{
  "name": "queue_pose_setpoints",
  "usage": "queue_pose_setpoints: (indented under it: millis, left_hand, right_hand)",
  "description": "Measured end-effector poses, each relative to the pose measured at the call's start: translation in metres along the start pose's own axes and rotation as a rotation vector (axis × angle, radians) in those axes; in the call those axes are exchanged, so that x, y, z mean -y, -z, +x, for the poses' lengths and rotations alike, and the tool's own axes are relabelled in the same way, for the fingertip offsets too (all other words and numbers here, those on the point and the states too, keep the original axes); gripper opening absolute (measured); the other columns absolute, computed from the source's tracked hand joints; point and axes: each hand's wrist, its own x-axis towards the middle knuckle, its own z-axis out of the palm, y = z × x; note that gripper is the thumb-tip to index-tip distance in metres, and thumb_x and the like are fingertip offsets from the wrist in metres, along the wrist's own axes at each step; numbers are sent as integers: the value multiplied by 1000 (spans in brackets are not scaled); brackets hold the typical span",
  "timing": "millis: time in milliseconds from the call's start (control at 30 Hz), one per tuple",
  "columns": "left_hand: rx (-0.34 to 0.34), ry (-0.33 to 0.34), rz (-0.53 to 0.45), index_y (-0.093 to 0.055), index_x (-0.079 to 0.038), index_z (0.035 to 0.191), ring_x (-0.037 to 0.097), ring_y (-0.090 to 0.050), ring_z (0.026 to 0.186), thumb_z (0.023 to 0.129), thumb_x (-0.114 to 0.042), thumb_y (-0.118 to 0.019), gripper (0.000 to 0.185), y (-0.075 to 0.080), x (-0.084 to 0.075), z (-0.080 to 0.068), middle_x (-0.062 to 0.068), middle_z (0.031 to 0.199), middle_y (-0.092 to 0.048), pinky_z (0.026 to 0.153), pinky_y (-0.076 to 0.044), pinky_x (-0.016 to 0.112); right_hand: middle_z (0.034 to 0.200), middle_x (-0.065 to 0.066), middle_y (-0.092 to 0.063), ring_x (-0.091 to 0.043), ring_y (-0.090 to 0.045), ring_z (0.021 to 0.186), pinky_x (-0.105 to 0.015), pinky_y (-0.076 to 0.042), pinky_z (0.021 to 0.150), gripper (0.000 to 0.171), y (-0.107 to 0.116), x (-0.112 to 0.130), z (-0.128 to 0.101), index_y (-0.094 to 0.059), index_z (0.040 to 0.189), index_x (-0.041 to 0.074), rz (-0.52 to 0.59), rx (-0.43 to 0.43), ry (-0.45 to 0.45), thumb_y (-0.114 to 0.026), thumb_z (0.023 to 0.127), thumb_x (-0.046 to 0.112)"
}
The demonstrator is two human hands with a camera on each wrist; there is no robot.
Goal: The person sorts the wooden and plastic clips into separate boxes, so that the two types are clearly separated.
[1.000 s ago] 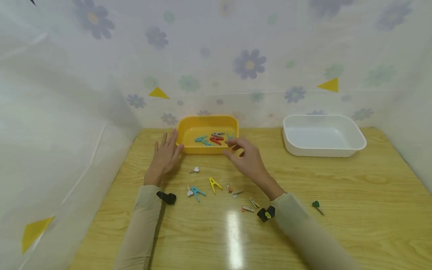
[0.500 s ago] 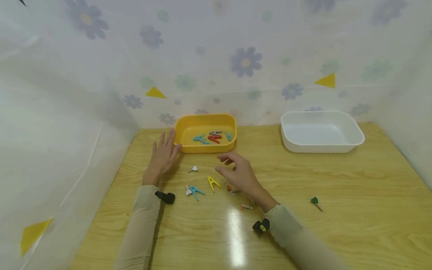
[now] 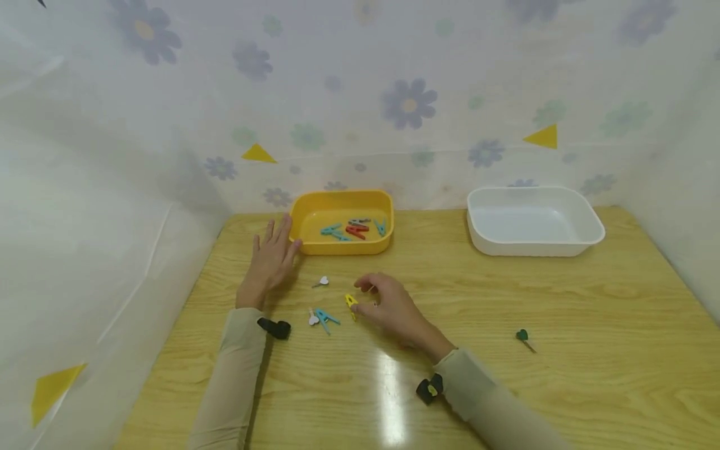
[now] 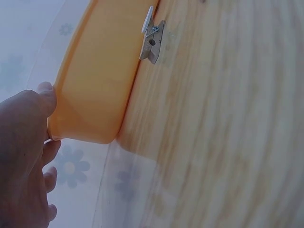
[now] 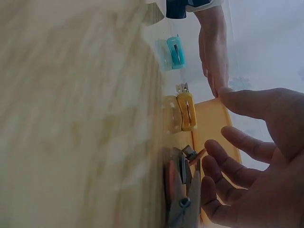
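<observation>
- Head view: sorting looks partly done. Yellow tray (image 3: 343, 245) sits at the table's (image 3: 562, 375) far edge, left of centre, and holds about five clothespins (image 3: 351, 229) in teal, red and grey. White tray (image 3: 534, 250) at the far right shows nothing inside.
- Left on the table: yellow pin (image 3: 351, 302), teal pin (image 3: 325, 318) with a small white piece touching it, white heart pin (image 3: 322, 282) just in front of the yellow tray, green heart pin (image 3: 523, 337) well apart toward the right edge. Others may sit under the right hand; cannot tell.
- Right hand (image 3: 394, 307) hovers mid-table, fingers loosely curled, nothing gripped; fingertips just beside the yellow pin.
- Left hand (image 3: 270, 261) lies flat, fingers straight and spread, fingertips against the yellow tray's left corner.
- Left wrist view: left hand (image 4: 23, 156) is relaxed, thumb tip touching the yellow tray's (image 4: 99, 80) outer wall. White heart pin (image 4: 153, 37) is wooden, with a white top and a metal spring, lying near the tray's base.
- Right wrist view: right hand (image 5: 256, 180) is spread, fingers (image 5: 237, 142) bent over the table, not closed on anything. Yellow pin (image 5: 186, 110) is small, plastic, spring end visible, lying flat. A dark orange-tipped pin (image 5: 187, 190) lies directly under the fingers. Teal pin (image 5: 175, 52) is farther off, near the left hand (image 5: 214, 52).
</observation>
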Motion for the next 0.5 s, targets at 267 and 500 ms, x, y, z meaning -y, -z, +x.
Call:
queue_pose_setpoints:
  millis: [267, 500]
  left_hand:
    - [-9, -4, 11, -7, -9, 166, 38, 1, 157, 112, -48, -24, 68, 0, 1, -1, 6, 172, -5, 118, 1, 70]
    - [-18, -5, 9, -9, -8, 166, 38, 0, 157, 113, -47, -25, 68, -1, 0, -1, 6, 172, -6, 118, 0, 71]
  right_hand:
    - [112, -5, -70, -20, -64, 104, -41, -52, 93, 43, -9, -4, -1, -70, 118, 6, -107, 74, -36, -87, 82, 23]
    - [101, -1, -67, -18, -60, 95, -39, -52, 87, 40, -13, -5, -1, -73, 113, 7, -243, 76, 7, -88, 79, 24]
